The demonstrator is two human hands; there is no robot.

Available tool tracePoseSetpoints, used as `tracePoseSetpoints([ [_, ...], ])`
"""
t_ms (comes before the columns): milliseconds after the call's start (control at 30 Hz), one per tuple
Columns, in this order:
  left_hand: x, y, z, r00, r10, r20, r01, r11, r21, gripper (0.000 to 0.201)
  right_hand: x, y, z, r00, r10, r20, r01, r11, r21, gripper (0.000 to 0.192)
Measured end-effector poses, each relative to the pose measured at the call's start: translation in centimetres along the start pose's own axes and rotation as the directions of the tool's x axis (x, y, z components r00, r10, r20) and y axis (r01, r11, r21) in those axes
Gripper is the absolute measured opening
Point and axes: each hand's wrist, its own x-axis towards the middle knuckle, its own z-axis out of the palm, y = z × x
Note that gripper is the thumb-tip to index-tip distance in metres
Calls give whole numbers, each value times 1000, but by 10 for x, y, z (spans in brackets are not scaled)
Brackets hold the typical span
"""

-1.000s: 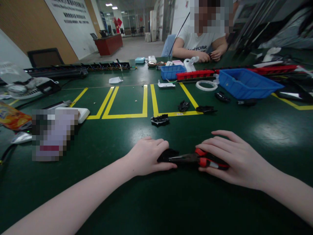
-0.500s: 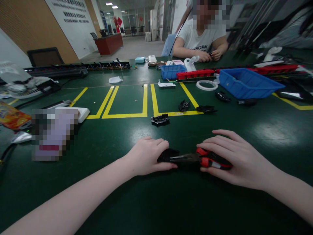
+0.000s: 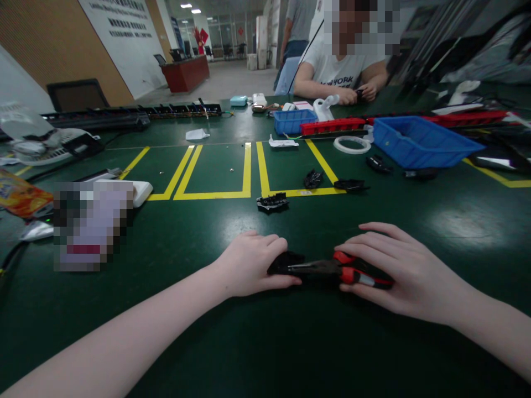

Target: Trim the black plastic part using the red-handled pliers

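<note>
Pliers (image 3: pixel 332 270) flat, nose toward left hand (image 3: pixel 251 265).

Two bare forearms, no sleeves in view, no watch or rings; left hand (image 3: pixel 253 265) and right hand (image 3: pixel 398 268) ungloved, nails short.

Table (image 3: pixel 415 342): dark green, yellow tape lines (image 3: pixel 247 168) marking boxes. Pliers (image 3: pixel 332 269): red-and-black handles, dark metal nose. Part (image 3: pixel 286 261) under left hand (image 3: pixel 251 265): black. Loose parts (image 3: pixel 271 201) by the tape: black. Bins (image 3: pixel 423 141): blue. Long strip (image 3: pixel 332 126): red. Tape roll (image 3: pixel 350 144): white. Far desk (image 3: pixel 185 74): dark red.
</note>
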Motion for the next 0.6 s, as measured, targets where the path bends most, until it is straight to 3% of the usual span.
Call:
tracePoseSetpoints([
  [600, 0, 1, -1, 1000, 5, 5, -5, 1000, 10, 40, 2, -4, 6, 1000, 9, -16, -9, 1000, 15, 35],
])
